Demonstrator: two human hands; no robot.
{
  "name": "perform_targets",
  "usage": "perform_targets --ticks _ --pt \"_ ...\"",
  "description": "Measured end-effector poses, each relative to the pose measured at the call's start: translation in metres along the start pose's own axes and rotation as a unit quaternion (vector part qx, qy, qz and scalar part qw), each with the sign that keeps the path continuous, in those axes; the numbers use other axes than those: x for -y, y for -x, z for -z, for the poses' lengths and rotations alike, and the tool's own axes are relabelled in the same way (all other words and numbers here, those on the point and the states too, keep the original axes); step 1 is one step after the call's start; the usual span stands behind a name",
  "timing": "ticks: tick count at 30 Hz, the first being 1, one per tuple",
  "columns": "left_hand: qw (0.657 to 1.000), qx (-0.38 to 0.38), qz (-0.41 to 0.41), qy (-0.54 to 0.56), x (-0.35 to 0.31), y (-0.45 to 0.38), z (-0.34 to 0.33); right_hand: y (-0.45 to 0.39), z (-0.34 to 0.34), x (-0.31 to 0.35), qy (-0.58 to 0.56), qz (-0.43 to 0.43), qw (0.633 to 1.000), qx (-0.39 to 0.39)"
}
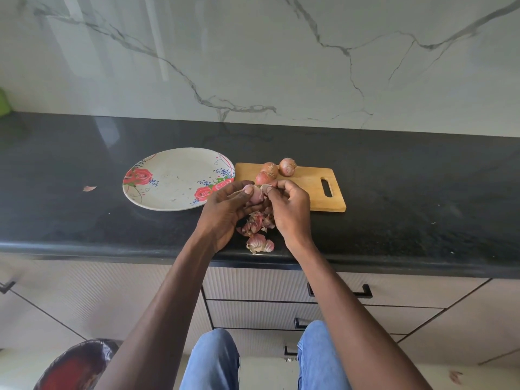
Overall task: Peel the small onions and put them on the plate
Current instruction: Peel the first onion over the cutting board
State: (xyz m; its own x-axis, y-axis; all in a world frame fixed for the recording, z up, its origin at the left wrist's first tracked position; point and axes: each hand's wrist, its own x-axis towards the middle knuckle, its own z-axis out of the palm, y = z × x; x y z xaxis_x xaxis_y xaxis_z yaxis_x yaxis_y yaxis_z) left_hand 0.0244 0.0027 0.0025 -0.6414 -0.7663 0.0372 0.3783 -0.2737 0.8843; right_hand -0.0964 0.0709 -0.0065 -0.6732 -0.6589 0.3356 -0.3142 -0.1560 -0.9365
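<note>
My left hand (225, 209) grips a partly peeled pink onion (255, 195) just above the black counter. Fingers of my right hand (289, 209) pinch a strip of skin (266, 188) at the onion's top. Three unpeeled onions (270, 171) sit on the left end of the wooden cutting board (312, 190). The floral plate (174, 178) lies to the left of my hands with nothing on it but crumbs. Loose onion peels (259, 235) are heaped under my hands near the counter's front edge.
One stray peel (89, 188) lies on the black counter (408, 209) left of the plate. A marble backsplash rises behind. Below the counter edge are drawers with black handles (339, 291). A dark bin with a red inside (76, 364) stands on the floor at lower left.
</note>
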Motion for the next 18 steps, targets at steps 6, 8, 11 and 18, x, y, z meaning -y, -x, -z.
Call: perform_targets --ticks 6,8,11,18 --pt "0.999 -0.037 0.004 0.035 0.0016 -0.0057 0.0027 -0.0031 0.0016 -0.0027 -0.088 -0.060 0.994 -0.027" --pt "0.996 -0.062 0.000 0.060 0.0006 -0.0073 0.0058 -0.0023 0.0030 -0.0033 -0.091 -0.057 0.993 -0.040" --pt "0.995 -0.079 -0.015 0.055 0.0000 -0.0074 0.0081 0.0005 0.0031 -0.0023 0.022 0.019 0.997 -0.069" --pt "0.995 -0.075 -0.018 0.067 0.0000 -0.0048 0.0078 0.0031 -0.0045 -0.0034 0.203 0.152 0.965 -0.063"
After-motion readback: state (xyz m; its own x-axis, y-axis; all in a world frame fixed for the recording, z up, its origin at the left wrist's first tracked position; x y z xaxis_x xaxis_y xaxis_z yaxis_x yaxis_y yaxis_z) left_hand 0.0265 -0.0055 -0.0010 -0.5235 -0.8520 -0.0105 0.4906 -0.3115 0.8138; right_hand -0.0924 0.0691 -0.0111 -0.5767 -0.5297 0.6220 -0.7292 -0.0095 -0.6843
